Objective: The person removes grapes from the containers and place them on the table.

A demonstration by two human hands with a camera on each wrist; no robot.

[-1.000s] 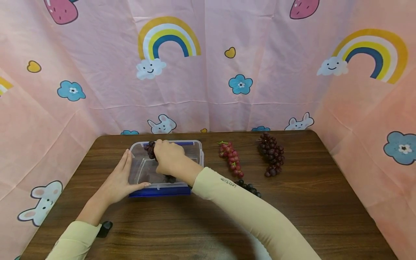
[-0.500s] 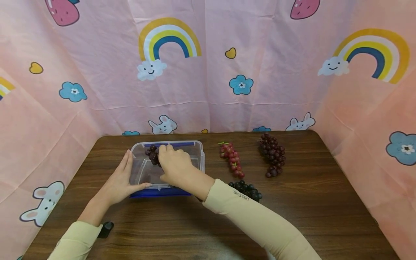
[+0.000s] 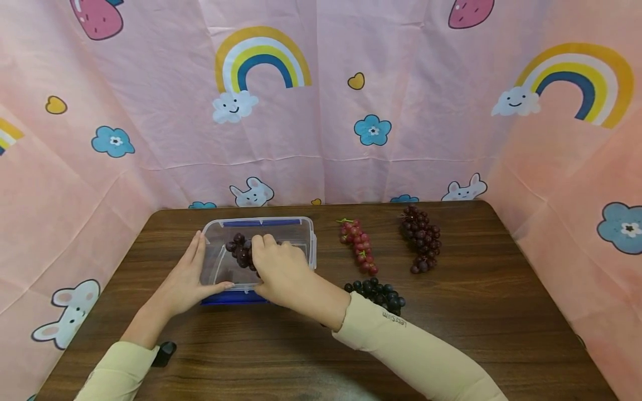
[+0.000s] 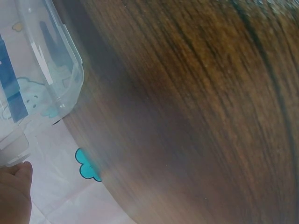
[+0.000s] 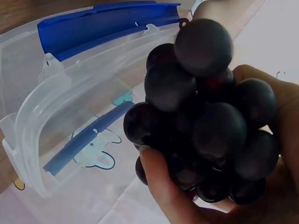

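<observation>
My right hand (image 3: 283, 270) grips a bunch of dark purple grapes (image 3: 242, 253) over the clear plastic food container (image 3: 218, 270). In the right wrist view, fingers curl round the grapes (image 5: 191, 107), with the container's wall beside them. This container has blue latches (image 3: 233, 297) and no lid on top. At its left side rests my left hand (image 3: 183, 278), its fingers straight along the wall and the thumb stretched along the front rim. The left wrist view catches only part of that hand (image 4: 16, 191) at the container's corner (image 4: 70, 79).
Right of the container lie a red grape bunch (image 3: 358, 245) and, further right, a dark red grape bunch (image 3: 420, 239). A black grape bunch (image 3: 378, 294) lies nearer, partly behind the right sleeve. Patterned pink cloth (image 3: 326, 122) stands round the wooden table (image 3: 476, 301).
My right hand has moved to the right and nearer to me with the dark purple grapes, uncovering more of the black bunch. The left hand stays in place at the container.
</observation>
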